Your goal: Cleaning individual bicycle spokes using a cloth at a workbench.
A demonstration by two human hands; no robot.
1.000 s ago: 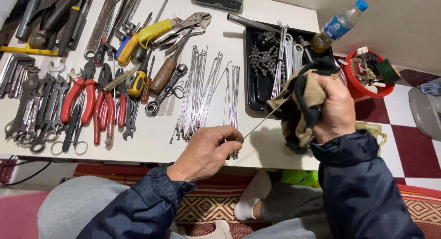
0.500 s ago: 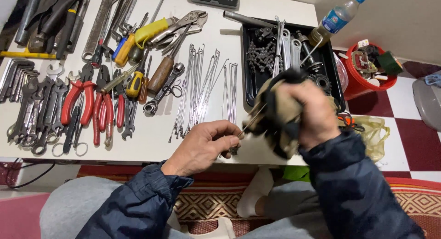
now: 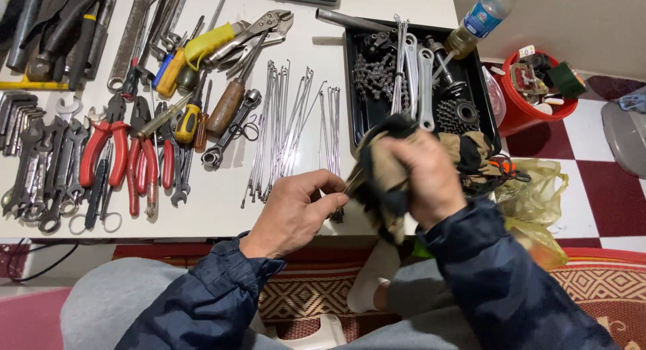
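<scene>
White table [image 3: 296,208] below, packed with tools. Black tray [image 3: 486,94] at the right end, full of a chain, gears and flat wrenches. Red bucket [image 3: 521,111] just past the tray, on the checked floor. Row of red-handled pliers [image 3: 111,148] far to the left. Loose bunch of thin metal spokes [image 3: 282,121] lying flat in the middle. Right hand [image 3: 424,178] closed tight around a dirty tan and black rag [image 3: 380,175]. Left hand [image 3: 296,212] just beside it, fingers pinched shut on the near end of one spoke [image 3: 351,184]. Only a tiny bit of that spoke showing, the rest hidden inside the rag, above the table's front edge.
</scene>
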